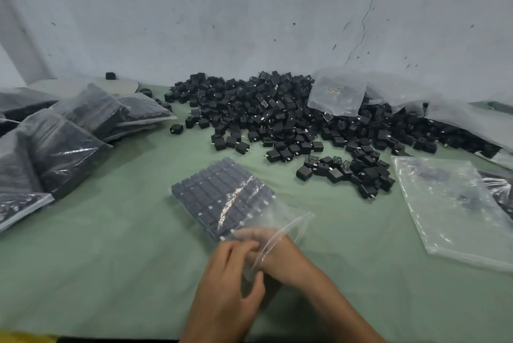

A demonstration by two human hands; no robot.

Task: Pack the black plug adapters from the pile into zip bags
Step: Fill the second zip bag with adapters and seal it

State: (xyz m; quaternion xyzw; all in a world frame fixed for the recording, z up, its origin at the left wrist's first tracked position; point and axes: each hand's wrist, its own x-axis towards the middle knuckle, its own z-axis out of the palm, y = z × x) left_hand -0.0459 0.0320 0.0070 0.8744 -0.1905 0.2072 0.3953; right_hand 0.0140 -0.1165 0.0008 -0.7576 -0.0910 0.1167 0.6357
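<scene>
At the near edge of the green-clothed desk (111, 259), the right grip (280, 255) lies partly behind the clear mouth of the zip bag (291, 220), its fingers blurred, so I cannot tell whether it clasps anything; the left grip (230, 284) pinches the bag's plastic. Inside, black adapters (219, 195) sit in tidy rows. The loose pile (291, 117) sprawls behind, below a cracked grey wall (249, 9)
</scene>
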